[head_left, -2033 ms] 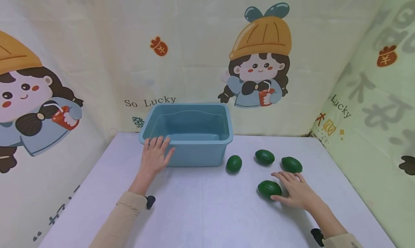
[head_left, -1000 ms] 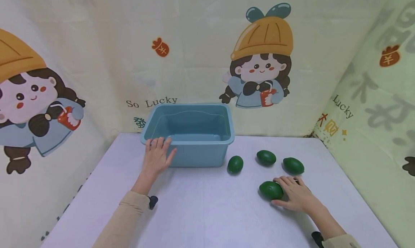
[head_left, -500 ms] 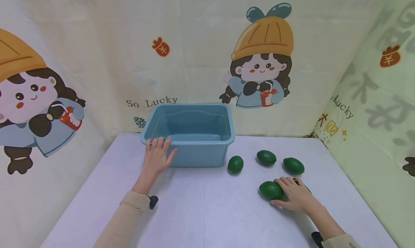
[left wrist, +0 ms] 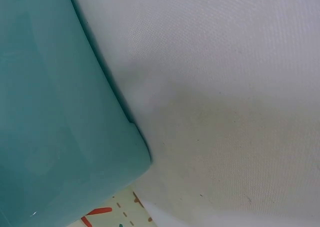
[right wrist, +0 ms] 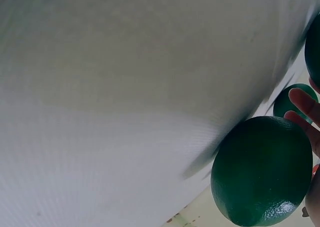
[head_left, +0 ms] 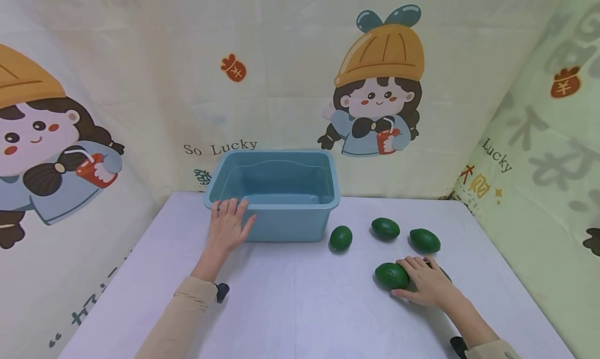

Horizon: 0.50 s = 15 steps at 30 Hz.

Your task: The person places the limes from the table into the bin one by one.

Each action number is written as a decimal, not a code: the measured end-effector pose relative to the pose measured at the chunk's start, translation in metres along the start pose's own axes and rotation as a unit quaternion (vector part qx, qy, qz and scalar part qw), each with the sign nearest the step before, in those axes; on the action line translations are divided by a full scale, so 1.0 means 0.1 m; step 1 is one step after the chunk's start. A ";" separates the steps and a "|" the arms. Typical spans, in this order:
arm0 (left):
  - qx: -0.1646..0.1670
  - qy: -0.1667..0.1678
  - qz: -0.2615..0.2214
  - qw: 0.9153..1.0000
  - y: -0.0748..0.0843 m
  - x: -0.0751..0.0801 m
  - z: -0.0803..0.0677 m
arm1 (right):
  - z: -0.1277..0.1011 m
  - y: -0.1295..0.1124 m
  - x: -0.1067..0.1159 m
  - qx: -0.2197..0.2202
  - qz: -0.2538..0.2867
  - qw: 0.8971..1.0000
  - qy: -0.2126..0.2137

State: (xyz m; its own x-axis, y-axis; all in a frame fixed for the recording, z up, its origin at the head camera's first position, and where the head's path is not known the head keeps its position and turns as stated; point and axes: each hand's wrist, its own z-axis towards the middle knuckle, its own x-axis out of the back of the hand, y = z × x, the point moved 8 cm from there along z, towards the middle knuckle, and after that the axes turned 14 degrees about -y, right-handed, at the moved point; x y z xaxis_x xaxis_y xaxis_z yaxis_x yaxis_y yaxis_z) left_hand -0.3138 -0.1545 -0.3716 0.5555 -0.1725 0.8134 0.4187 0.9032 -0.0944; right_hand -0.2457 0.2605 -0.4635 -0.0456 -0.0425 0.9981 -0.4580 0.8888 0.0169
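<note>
Several dark green oval fruits lie on the white table, right of a blue plastic tub. My right hand curls over the nearest fruit, fingers on its right side, thumb low against the table; the fruit still rests on the table. In the right wrist view that fruit fills the lower right, with fingertips at its edge. My left hand lies with straight fingers against the tub's front left corner. The tub is empty. The left wrist view shows only the tub wall and the table.
Three more green fruits lie beyond my right hand: one near the tub, one in the middle, one at the right. Printed cloth walls close the table at the back and right.
Two seconds ago my right hand lay flat beside the nearest fruit; its fingers have since curled over it. The left hand and tub have stayed put.
</note>
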 end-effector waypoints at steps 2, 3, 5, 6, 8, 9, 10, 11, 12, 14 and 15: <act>0.001 -0.004 0.000 1.000 0.00 -0.01 0.00 | 0.00 0.00 0.00 0.002 -0.001 1.000 0.002; 0.002 -0.005 0.000 1.000 0.00 -0.01 0.00 | 0.00 0.00 0.00 0.002 -0.001 1.000 0.001; 0.002 -0.005 0.001 1.000 0.00 -0.01 0.00 | 0.01 -0.01 0.00 0.002 0.002 1.000 -0.002; 0.002 -0.004 0.001 1.000 0.00 -0.02 0.00 | 0.01 0.00 -0.01 0.001 0.004 1.000 -0.005; 0.000 0.001 0.003 1.000 0.00 -0.01 0.00 | 0.01 0.00 -0.01 -0.002 0.008 1.000 -0.009; -0.001 0.003 0.003 1.000 0.00 -0.01 -0.01 | 0.01 0.00 -0.01 -0.003 0.009 1.000 -0.010; -0.001 0.006 0.003 1.000 0.01 -0.01 -0.01 | 0.02 0.00 0.00 -0.005 0.011 1.000 -0.010; -0.002 0.007 0.004 1.000 0.01 -0.01 -0.01 | 0.02 0.01 0.00 -0.006 0.011 1.000 -0.010; -0.001 0.009 0.006 1.000 0.01 -0.01 -0.01 | 0.02 0.01 0.01 -0.007 0.011 1.000 -0.008; -0.002 0.011 0.006 1.000 0.00 -0.01 -0.01 | 0.03 0.01 0.03 -0.009 0.012 1.000 -0.005; -0.002 0.012 0.004 1.000 0.00 -0.02 -0.01 | 0.03 0.01 0.04 -0.010 0.012 1.000 -0.003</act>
State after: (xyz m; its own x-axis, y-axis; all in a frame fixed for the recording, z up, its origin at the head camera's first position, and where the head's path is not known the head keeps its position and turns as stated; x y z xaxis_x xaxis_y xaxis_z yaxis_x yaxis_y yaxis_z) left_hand -0.3142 -0.1542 -0.3734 0.5759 -0.1748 0.7986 0.4168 0.9032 -0.1029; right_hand -0.2492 0.2599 -0.4601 -0.0624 -0.0244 0.9978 -0.4388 0.8986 -0.0054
